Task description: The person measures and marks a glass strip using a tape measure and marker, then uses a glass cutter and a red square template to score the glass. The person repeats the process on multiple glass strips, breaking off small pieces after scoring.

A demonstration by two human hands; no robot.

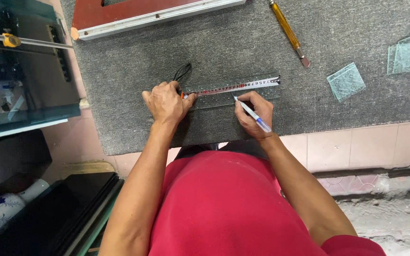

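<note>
From the head camera, a tape measure (pixel 236 87) is seen stretched flat across a grey mat (pixel 119 71), its case covered by the left hand (pixel 167 102), whose fingers are curled together and pressed down on it. A pen (pixel 252 114) is pinched between thumb and fingers of the right hand (pixel 255 116), with its tip set just beneath the tape's lower edge. A faint clear glass sheet is made out under the tape, though its edges can hardly be traced. Bare mat is left around both hands. A glass cutter (pixel 289 32) lies well apart above, a framed board (pixel 143 14) at the mat's far edge, and glass offcuts (pixel 346 81) to the right, near the tiled border (pixel 357 147).
</note>
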